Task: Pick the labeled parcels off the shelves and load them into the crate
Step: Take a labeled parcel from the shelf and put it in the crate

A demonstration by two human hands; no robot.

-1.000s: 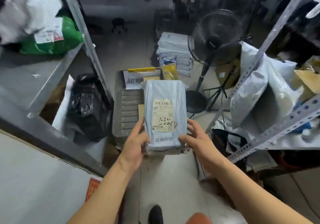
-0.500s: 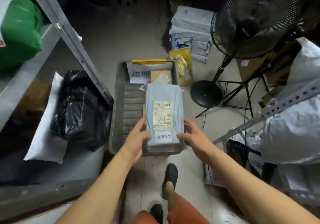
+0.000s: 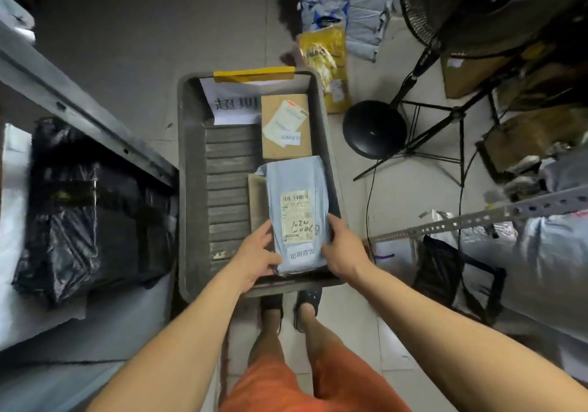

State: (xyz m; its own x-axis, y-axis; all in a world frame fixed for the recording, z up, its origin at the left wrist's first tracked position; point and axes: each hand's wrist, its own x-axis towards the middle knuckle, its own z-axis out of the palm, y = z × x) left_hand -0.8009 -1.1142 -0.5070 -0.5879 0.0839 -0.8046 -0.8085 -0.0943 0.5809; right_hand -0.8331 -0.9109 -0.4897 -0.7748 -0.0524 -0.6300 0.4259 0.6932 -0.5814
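A grey-blue labeled parcel (image 3: pixel 296 185) with handwritten numbers hangs low inside the grey crate (image 3: pixel 191 170) on the floor, at its near right side. My left hand (image 3: pixel 257 252) grips the parcel's near left edge and my right hand (image 3: pixel 342 246) grips its near right edge. Beneath it lies a flat brown piece (image 3: pixel 257 201). Farther back in the crate sit a labeled cardboard box (image 3: pixel 285 125) and a white sheet with printed characters (image 3: pixel 234 101).
A metal shelf (image 3: pixel 79 109) on the left holds a black wrapped bundle (image 3: pixel 92 201). A standing fan (image 3: pixel 375 128) and its cable are right of the crate. A second shelf rail (image 3: pixel 477 217) with white parcels is at the right. A yellow packet (image 3: pixel 327 58) and stacked grey bags lie beyond.
My view has tilted down over the crate. Both hands have lowered the grey-blue parcel from above the crate into its near right part, still holding it.
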